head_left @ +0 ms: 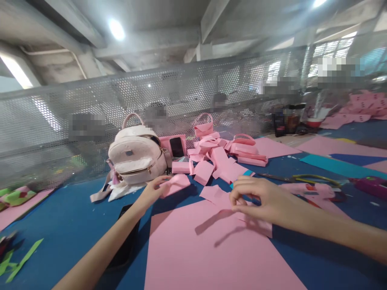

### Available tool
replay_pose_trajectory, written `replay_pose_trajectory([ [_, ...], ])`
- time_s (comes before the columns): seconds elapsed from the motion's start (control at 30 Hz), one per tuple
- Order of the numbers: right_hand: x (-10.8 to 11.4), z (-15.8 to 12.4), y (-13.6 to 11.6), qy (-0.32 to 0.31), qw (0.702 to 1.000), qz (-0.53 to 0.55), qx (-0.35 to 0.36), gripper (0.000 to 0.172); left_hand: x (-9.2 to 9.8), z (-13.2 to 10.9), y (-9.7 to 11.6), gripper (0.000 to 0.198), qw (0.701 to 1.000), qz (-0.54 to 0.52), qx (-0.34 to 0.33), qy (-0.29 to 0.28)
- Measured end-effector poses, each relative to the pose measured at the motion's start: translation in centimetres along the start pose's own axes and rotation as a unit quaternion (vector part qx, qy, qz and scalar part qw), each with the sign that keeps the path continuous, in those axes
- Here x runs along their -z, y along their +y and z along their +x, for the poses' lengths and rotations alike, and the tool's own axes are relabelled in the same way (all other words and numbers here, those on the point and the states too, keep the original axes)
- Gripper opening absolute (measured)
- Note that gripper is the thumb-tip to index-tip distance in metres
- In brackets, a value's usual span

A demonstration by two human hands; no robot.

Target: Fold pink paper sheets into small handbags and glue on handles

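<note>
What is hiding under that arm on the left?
A flat black thing, maybe a phone, lies on the blue table under the left arm. The arm covers its left side, so the rest is hidden.

No legible text, brand, number or sign anywhere in view.
- Small dark badge on front of pale pink backpack: too small and blurred to read.
- Phone propped behind backpack: screen dark.
- Large pink paper sheet: plain surface, unprinted.
- Red and green marks on pink piece at right: blurred, cannot tell whether lettering.
- Pixelated patches behind perforated metal screen: unreadable.
</note>
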State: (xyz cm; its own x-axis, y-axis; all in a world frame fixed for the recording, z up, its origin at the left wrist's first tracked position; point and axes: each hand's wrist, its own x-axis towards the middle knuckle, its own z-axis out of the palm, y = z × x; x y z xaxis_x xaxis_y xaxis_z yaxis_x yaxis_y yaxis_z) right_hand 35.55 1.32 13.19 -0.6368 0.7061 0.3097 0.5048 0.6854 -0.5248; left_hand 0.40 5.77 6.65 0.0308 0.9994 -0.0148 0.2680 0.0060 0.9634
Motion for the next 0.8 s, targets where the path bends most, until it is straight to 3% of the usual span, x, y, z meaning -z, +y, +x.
replay_pose_trajectory([
  [0.1,0.8,0.6,0.2,-0.006,0.999,0.021,-0.033,0.012,-0.1,-1.2,0.8,0.034,0.985,-0.146,0.090,-0.021],
  [0.2,1.1,1.2,0.2,-0.032,0.997,0.040,-0.065,0.011,-1.3,-2.9,1.0,0.030,0.948,-0.262,0.175,-0.054],
  [0.43,0.1,3.4,-0.8,-0.117,0.985,0.113,-0.062,0.013,-4.5,-5.7,0.5,0.037,0.875,-0.372,0.275,-0.141],
  [0.8,-3.3,4.8,0.7,-0.247,0.937,0.243,-0.048,0.022,-4.4,-6.5,-0.4,0.058,0.899,-0.295,0.237,-0.221],
])
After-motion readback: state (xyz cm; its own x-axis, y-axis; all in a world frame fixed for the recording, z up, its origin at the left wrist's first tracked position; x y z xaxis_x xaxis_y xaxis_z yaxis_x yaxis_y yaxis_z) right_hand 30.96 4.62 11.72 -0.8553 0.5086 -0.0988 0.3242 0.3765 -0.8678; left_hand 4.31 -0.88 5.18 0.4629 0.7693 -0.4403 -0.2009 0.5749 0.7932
